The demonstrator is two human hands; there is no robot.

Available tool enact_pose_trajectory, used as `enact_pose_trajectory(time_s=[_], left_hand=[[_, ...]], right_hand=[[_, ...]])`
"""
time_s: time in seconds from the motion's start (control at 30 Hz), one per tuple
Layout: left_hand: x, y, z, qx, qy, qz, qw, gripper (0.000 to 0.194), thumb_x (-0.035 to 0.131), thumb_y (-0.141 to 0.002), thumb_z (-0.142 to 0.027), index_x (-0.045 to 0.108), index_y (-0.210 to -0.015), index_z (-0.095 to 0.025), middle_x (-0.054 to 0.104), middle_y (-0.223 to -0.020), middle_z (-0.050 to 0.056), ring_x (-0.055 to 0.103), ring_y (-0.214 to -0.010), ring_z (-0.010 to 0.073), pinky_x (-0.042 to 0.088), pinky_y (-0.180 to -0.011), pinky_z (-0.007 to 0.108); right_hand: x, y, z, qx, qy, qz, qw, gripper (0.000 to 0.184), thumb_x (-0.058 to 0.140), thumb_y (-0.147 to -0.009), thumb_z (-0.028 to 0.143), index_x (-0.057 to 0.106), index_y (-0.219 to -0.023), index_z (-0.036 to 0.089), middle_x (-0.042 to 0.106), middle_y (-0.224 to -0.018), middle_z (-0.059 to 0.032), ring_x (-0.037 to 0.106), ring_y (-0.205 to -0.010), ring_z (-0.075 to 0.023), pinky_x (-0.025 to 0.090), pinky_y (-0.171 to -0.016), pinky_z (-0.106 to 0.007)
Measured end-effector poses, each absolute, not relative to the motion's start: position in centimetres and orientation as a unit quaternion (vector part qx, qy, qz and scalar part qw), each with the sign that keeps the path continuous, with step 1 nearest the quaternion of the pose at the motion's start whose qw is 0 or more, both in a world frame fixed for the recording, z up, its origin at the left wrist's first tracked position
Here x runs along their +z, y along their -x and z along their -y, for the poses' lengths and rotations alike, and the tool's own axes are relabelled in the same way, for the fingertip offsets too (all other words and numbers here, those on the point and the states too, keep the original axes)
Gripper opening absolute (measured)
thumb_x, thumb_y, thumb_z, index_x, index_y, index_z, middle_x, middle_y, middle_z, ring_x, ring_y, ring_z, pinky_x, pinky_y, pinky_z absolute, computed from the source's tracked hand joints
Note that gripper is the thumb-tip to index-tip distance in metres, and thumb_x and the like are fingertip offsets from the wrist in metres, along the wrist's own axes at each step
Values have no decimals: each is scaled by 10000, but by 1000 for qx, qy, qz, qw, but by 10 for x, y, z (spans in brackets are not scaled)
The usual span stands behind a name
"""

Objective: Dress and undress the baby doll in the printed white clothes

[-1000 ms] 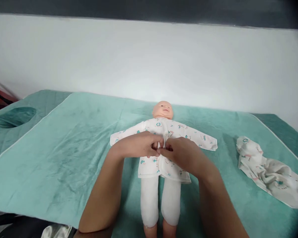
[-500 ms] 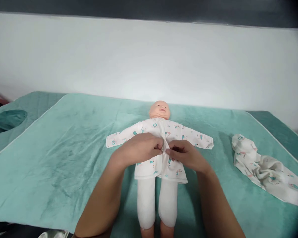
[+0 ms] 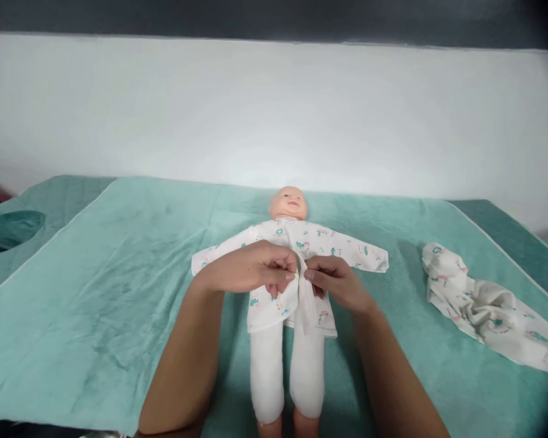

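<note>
Evenly between the left hand [image 3: 271, 267] and right hand [image 3: 338, 283], each pinching one front edge, the shirt [image 3: 317, 234] opens lengthwise down the doll [image 3: 288, 204] lying on the green cloth [image 3: 132, 292].

The shirt [image 3: 269, 309] was white, scattered with small teal and pinkish-red motifs; the crumpled garment [image 3: 488, 313] at the right had the same print on white. The doll's head [image 3: 287, 202] was pale pink, and its leg coverings [image 3: 266, 374] were plain white. The cover [image 3: 132, 261] was teal green, edged with pale lines [image 3: 68, 226] at left and right. The far wall [image 3: 274, 115] was whitish below a dark grey band [image 3: 274, 21].
</note>
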State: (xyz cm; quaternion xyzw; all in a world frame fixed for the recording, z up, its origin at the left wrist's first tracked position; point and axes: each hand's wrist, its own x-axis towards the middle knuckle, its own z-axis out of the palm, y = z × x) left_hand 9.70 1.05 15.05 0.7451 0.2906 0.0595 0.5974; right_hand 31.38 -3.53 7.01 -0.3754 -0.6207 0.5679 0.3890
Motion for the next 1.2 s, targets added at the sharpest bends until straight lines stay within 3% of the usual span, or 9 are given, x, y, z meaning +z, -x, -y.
enact_pose_trajectory(time_s=[0.5, 0.73, 0.9, 1.0, 1.2], left_hand=[[134, -98, -20, 61, -718, -261, 642, 215, 594, -871, -380, 595, -814, -172, 632, -677, 8, 625, -633, 139, 499, -622, 269], [133, -102, -21, 52, -708, -282, 645, 149, 589, -858, -295, 600, -774, -172, 630, -653, -4, 616, -619, 124, 487, -600, 246], [130, -102, -22, 44, -711, -296, 637, 141, 581, -865, -292, 617, -810, -167, 632, -660, -7, 629, -626, 122, 504, -608, 242], [128, -102, -23, 39, -715, -299, 631, 200, 595, -868, -357, 624, -843, -160, 637, -669, 1, 645, -635, 133, 525, -622, 254], [136, -98, -18, 59, -743, -322, 584, 284, 588, -865, -457, 611, -857, -175, 609, -695, -4, 631, -673, 137, 506, -625, 247]], right_hand=[[67, -310, 35, 553, 369, 634, 395, 377, 624, -910, 470, 587, -673, 179, 501, -560, 30, 407, -507, -90, 298, -484, -237], [68, -316, 33, 577, 337, 636, 386, 391, 569, -939, 477, 626, -703, 171, 566, -608, 2, 474, -522, -103, 364, -490, -242], [69, -311, 36, 594, 364, 605, 385, 246, 759, -801, 387, 613, -833, 191, 570, -719, 24, 479, -593, -97, 378, -524, -228], [68, -304, 37, 561, 397, 598, 412, 284, 799, -754, 349, 563, -811, 202, 526, -708, 49, 444, -602, -89, 349, -529, -222], [65, -293, 38, 449, 444, 636, 444, 230, 740, -789, 289, 526, -804, 206, 485, -662, 66, 415, -566, -81, 310, -503, -224]])
